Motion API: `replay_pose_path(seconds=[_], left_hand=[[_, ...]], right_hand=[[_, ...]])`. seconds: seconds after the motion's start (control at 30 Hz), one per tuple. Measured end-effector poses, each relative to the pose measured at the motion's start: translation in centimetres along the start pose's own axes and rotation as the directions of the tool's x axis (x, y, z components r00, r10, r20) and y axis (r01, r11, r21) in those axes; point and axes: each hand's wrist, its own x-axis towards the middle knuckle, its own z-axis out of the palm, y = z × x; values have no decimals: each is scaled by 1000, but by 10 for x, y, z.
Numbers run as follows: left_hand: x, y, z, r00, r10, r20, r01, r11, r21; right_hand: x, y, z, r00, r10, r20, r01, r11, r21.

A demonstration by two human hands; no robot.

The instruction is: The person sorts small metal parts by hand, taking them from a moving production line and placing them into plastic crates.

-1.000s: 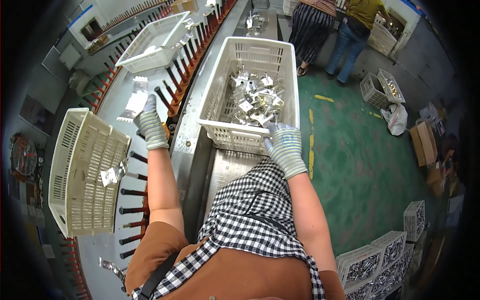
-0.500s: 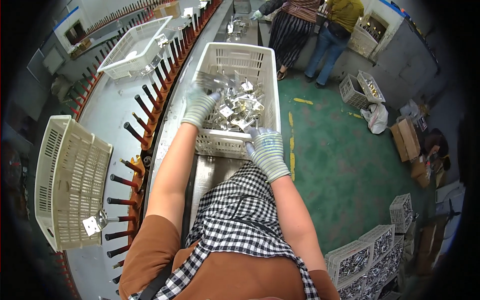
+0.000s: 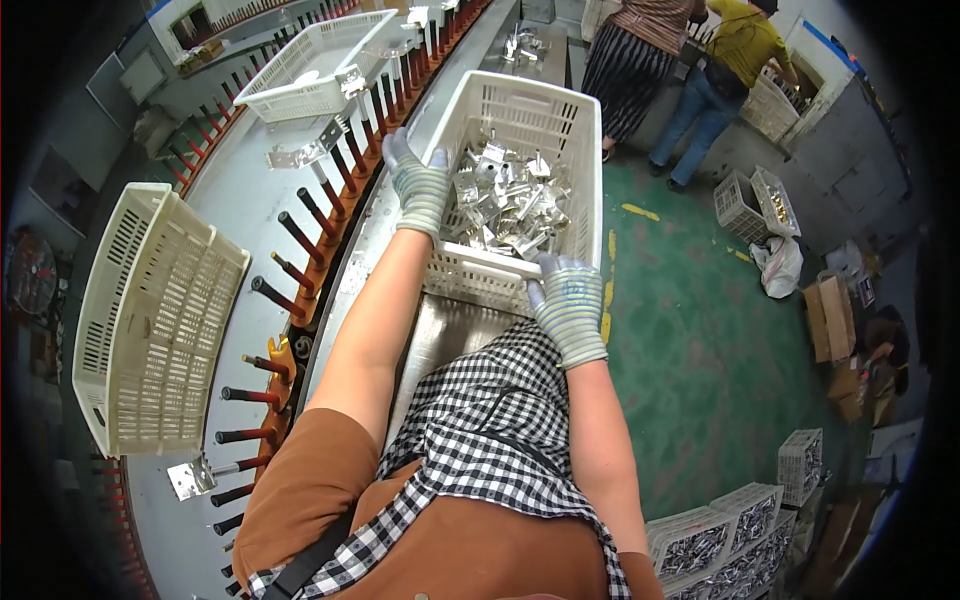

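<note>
Metal bracket-like parts (image 3: 512,200) lie in a loose heap inside a white slotted plastic crate (image 3: 530,90) in front of me. My left hand (image 3: 416,185), in a striped knit glove, is at the crate's left rim with thumb and fingers spread and no part visible in it. Its fingers extend toward the row of pegs. My right hand (image 3: 570,308), gloved the same way, grips the crate's near rim by the right corner, fingers over the edge and thumb on the outside.
Upright dark-and-red pegs (image 3: 300,235) line a curved conveyor on the left; some carry a metal bracket (image 3: 305,148). White crates (image 3: 160,330) stand beyond them. Two people (image 3: 715,90) work at the far side. Filled crates (image 3: 715,535) are stacked at lower right on the green floor (image 3: 700,360).
My left hand has moved from over the heap, where a blurred metal part was by it, outward to the left rim. The view has shifted. My right hand keeps its grip on the crate.
</note>
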Motion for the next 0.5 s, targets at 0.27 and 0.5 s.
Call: replay_pose_path(seconds=[0.27, 0.5], left_hand=[[36, -28, -10, 975, -152, -159, 148, 988, -36], [106, -89, -52, 982, -189, -9, 187, 965, 183]], right_hand=[[2, 6, 3, 1000, -31, -2, 31, 999, 13], [-2, 3, -2, 999, -31, -14, 32, 999, 15]])
